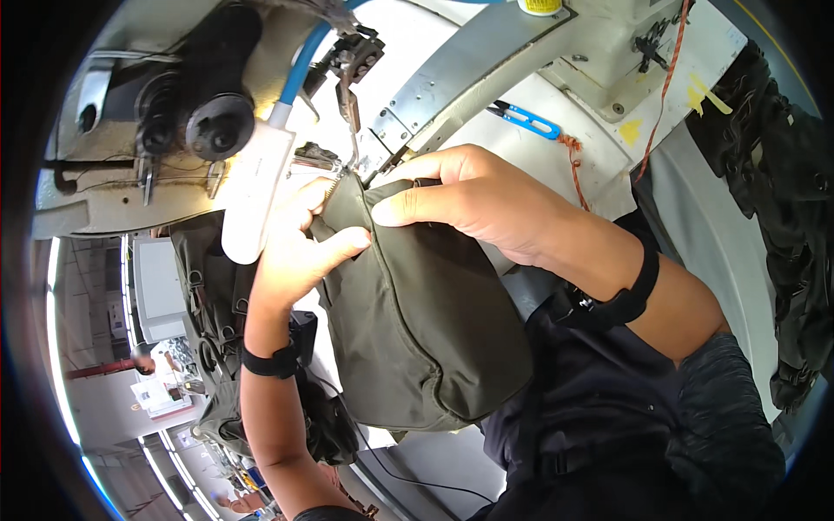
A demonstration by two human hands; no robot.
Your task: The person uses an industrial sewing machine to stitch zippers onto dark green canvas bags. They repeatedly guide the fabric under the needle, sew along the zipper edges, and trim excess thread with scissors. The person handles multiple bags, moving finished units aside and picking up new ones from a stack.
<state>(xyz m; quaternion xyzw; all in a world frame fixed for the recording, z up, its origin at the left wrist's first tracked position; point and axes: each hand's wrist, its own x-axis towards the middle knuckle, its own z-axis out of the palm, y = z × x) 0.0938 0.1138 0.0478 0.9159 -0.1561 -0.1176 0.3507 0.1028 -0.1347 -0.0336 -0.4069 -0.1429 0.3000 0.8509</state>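
Note:
A dark olive fabric bag [417,321] with a raised seam down its middle hangs toward my lap, its upper end at the sewing machine's needle area [354,161]. My left hand [300,243] pinches the bag's left upper edge, thumb on the fabric beside the seam and fingers partly hidden behind it. On the other side my right hand [447,195] grips the upper edge, thumb pressed near the seam and fingers bent over the top. A strip of zipper teeth [331,189] shows at the top left edge of the bag.
Blue thread snips [528,122] on an orange cord lie right of the machine arm [473,74]. A white fixture with a blue tube [258,191] stands close to my left hand. Dark bags are piled at left [208,286] and right [764,200]. Another person [165,365] is far left.

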